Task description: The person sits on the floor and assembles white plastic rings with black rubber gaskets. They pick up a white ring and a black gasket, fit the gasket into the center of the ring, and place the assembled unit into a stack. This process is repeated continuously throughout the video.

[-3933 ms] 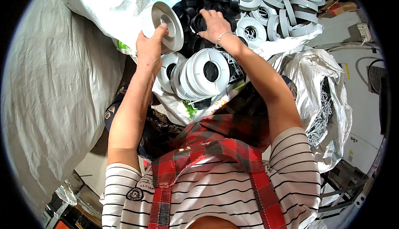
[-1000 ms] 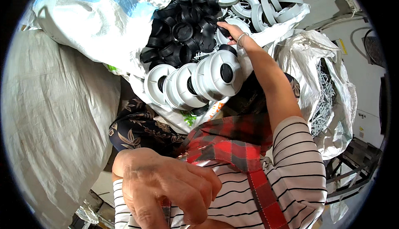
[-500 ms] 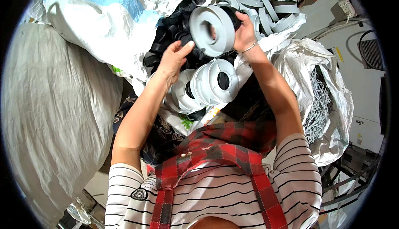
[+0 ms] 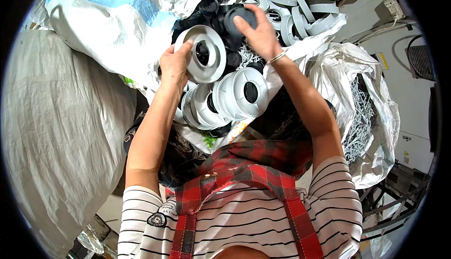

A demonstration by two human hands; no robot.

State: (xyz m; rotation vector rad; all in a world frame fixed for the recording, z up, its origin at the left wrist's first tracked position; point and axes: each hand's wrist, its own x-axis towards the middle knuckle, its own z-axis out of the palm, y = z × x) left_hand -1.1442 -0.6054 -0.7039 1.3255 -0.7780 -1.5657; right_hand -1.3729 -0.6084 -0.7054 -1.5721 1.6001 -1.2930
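My left hand (image 4: 174,66) grips a light grey plastic ring (image 4: 217,54) by its left rim, with the thumb on its face. Up and to the right, my right hand (image 4: 262,34) is closed on a black round cap (image 4: 238,18), slightly blurred, its thumb on the flat face. The cap and ring are apart. Just below the held ring, several grey flanged plastic parts with black centres (image 4: 242,92) lie on their sides in a row by my lap. Loose black plastic parts (image 4: 204,15) are heaped behind my hands, partly hidden by them.
More grey rings (image 4: 305,10) are piled at the far right. A white sack (image 4: 112,29) spreads at the far left, and a large full sack (image 4: 66,132) stands at left. On the right, an opened white bag (image 4: 385,132) holds many screws (image 4: 359,123). Some screws (image 4: 249,54) lie between my hands.
The grey ring has passed from my right hand to my left and moved down-left. My right hand has shifted left and now shows the black cap, and screws are uncovered between the hands.
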